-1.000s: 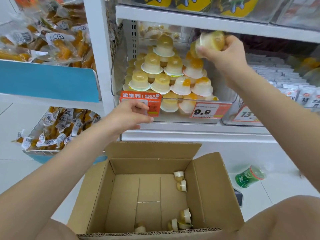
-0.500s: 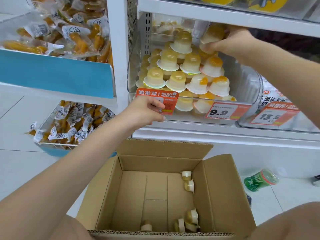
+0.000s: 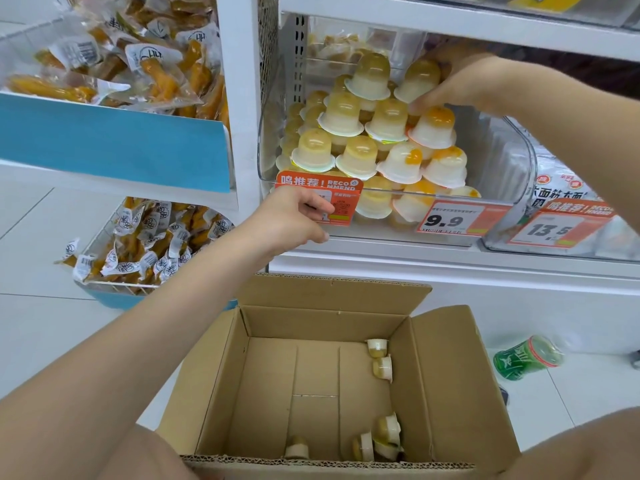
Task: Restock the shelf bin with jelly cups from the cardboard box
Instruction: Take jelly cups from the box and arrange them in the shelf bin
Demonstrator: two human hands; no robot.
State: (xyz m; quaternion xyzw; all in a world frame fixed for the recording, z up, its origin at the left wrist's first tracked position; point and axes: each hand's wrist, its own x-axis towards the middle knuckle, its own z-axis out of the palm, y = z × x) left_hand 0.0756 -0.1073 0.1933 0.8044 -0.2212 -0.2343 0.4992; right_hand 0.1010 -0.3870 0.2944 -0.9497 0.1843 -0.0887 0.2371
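right grip pinches one jelly cup; six cups remain in cardboard box.

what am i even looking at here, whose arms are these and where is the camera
There is no machine here. The camera is worn on a person's head and looks forward and down, so the two bare arms are that person's own. They are restocking a shop shelf. The right hand reaches into the clear shelf bin and holds a jelly cup at the top of the stacked pile. The left hand grips the orange tag on the bin's front edge. Below, on the tiled floor, sits an open cardboard box with a few jelly cups left along its right side and front. A green bottle lies on the floor to the right.
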